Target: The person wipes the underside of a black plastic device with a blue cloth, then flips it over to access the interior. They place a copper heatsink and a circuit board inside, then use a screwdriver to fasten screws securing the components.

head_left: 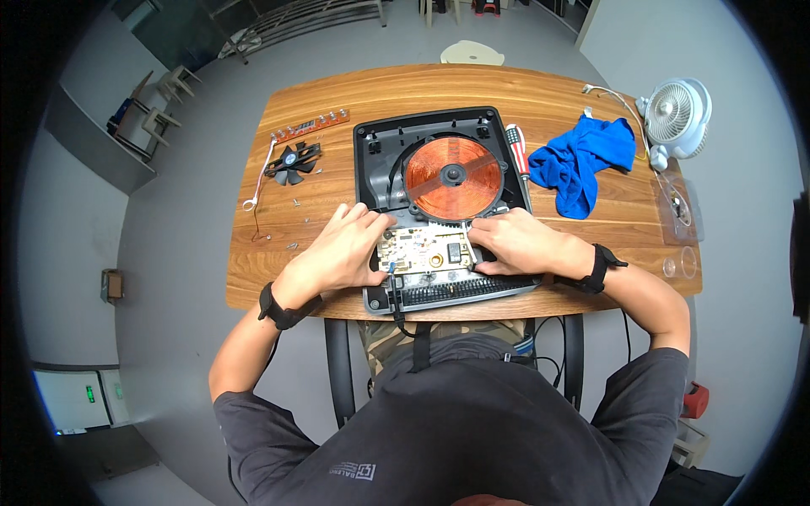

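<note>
An opened induction cooker housing (381, 135), black and shallow, lies on the table in front of me. In its far part sits a round copper coil (430, 187) with a dark centre. Between my hands is a pale circuit board (413, 250) carrying small components, at the near part of the housing. My left hand (344, 246) grips the board's left edge, fingers at the far corner and thumb at the near one. On the opposite edge my right hand (516, 240) holds the board with fingers and thumb. A black cord (396, 305) leaves the housing's near side.
A black fan (292, 164), an orange strip board (310, 127) and small screws (293, 246) lie left on the wooden table (405, 88). To the right are a red-and-white screwdriver (517, 152), a blue cloth (582, 160), a white desk fan (675, 114) and a clear plastic container (680, 211).
</note>
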Demonstrator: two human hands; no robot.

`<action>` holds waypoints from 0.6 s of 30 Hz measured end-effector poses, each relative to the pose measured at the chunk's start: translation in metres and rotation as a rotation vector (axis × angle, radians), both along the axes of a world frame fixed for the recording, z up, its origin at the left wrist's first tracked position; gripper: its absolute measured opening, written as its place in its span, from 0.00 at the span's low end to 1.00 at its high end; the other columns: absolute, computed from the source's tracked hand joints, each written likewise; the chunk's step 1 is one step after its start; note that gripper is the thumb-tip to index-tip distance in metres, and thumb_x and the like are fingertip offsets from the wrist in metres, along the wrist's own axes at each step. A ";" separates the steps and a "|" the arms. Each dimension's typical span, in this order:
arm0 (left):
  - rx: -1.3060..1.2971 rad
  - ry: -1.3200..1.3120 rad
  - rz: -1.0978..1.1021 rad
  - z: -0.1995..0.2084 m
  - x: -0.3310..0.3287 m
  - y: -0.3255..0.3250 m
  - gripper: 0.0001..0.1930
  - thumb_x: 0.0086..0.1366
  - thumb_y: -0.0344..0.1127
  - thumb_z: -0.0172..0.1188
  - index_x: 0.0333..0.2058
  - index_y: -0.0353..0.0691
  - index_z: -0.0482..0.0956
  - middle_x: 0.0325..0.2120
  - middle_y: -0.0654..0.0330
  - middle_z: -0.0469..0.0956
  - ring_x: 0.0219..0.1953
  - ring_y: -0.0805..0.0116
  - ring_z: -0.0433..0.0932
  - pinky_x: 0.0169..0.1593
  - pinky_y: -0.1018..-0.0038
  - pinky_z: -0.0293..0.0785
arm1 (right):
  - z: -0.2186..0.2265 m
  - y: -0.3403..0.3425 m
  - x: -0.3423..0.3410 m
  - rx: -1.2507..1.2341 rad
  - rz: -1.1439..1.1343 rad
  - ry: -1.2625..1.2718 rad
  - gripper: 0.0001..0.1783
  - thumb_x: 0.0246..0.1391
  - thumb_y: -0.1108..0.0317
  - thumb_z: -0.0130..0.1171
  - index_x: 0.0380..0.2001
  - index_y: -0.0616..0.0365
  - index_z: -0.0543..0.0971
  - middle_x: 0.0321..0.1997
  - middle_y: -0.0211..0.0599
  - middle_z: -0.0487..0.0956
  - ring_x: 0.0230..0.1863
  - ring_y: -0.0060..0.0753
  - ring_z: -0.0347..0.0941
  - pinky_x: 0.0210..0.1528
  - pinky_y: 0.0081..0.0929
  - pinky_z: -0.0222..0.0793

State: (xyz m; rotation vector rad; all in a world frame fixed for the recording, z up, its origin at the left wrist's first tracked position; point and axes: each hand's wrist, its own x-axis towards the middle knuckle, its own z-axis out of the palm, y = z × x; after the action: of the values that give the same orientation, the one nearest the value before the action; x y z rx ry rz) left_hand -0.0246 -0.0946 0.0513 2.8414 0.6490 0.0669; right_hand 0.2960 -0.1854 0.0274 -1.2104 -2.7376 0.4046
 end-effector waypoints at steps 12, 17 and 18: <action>-0.124 -0.139 0.034 -0.009 0.012 -0.005 0.46 0.48 0.39 0.77 0.66 0.36 0.66 0.45 0.50 0.80 0.50 0.49 0.76 0.58 0.59 0.72 | 0.008 -0.009 0.017 -0.021 -0.068 -0.003 0.19 0.52 0.56 0.70 0.38 0.59 0.78 0.37 0.41 0.80 0.39 0.50 0.81 0.38 0.43 0.77; -0.173 -0.176 0.063 -0.016 0.012 -0.005 0.47 0.49 0.37 0.78 0.67 0.36 0.65 0.46 0.49 0.80 0.50 0.48 0.77 0.58 0.57 0.73 | 0.007 -0.011 0.020 -0.024 -0.080 -0.017 0.20 0.53 0.55 0.70 0.37 0.59 0.77 0.37 0.42 0.80 0.40 0.51 0.81 0.38 0.44 0.77; -0.173 -0.180 0.065 -0.016 0.012 -0.005 0.48 0.49 0.37 0.78 0.68 0.36 0.64 0.46 0.49 0.80 0.50 0.47 0.78 0.58 0.57 0.73 | 0.007 -0.010 0.020 -0.027 -0.083 -0.011 0.20 0.53 0.55 0.70 0.37 0.59 0.77 0.37 0.42 0.80 0.39 0.51 0.81 0.38 0.45 0.76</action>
State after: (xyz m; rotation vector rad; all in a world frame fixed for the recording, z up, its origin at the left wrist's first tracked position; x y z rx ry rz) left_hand -0.0124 -0.0995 0.0352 2.6113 0.6734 0.2605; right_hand 0.3161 -0.1954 0.0342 -1.3309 -2.6885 0.4276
